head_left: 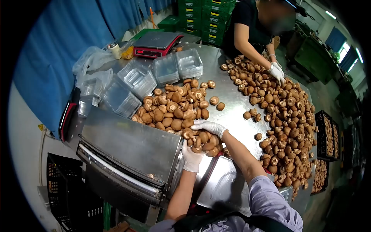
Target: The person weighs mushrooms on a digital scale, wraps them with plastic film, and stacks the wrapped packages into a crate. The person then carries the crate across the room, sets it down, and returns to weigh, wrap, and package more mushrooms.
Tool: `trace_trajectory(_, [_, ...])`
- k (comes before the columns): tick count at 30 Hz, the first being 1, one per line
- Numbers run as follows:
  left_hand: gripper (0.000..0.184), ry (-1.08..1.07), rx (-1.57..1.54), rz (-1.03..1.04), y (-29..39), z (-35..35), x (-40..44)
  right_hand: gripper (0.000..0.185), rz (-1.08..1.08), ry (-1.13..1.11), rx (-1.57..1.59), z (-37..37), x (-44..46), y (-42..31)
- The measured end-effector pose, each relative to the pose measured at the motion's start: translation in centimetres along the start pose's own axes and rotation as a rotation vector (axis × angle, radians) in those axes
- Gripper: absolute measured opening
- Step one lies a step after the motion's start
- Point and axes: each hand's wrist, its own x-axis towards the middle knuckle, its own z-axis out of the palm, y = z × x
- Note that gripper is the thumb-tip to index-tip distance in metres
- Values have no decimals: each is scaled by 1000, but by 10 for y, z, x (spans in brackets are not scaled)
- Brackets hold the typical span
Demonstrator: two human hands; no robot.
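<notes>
Seemingly, sorting is well short of finished around the steel-topped machine (pixel 129 145), the landmark for every position here. Gloved hands work at its right end, where a cluster of brown mushrooms (pixel 203 140) sits between them. The left hand (pixel 192 159) presses up against the cluster's near side, its thumb showing and its other fingers hidden under or behind the caps, so its full grip cannot be told. The right hand (pixel 211 127) lies over the far side, fingers extended and tips touching the caps, not closed around any one mushroom. Whether a container sits beneath the cluster cannot be told.

Just beyond the machine, the near pile (pixel 174 106) spreads loose on the steel table (pixel 237 121); well to the machine's right, a far larger heap (pixel 288 127) also lies loose. Clear plastic containers (pixel 189 63) stand nested in stacks past the machine's far edge, with a red electronic scale (pixel 156 40) behind them. A steel tray (pixel 224 183) lies beside the machine's right end. No filled container can be made out, suggesting that most of the visible mushrooms have yet to be handled. Across from the machine, a co-worker's gloved hand (pixel 276 71) reaches into the larger heap.
</notes>
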Motion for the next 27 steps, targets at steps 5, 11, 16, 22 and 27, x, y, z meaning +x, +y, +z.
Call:
trace_trajectory(5, [50, -20, 5, -20, 0, 1, -5, 37, -105, -93, 1, 10, -11, 0])
trace_trajectory(11, [56, -78, 115, -96, 8, -18, -22, 43, 22, -40, -102, 11, -36, 6])
trace_trajectory(16, [67, -71, 226, -148, 9, -2, -34, 45, -42, 65, -205, 15, -52, 16])
trace_trajectory(22, [77, -1, 383, -214, 11, 11, -30, 58, -169, 270, -585, 29, -49, 30])
trace_trajectory(27, [70, 2, 324, -265, 18, 27, -23, 56, -91, 386, -492, 36, -60, 16])
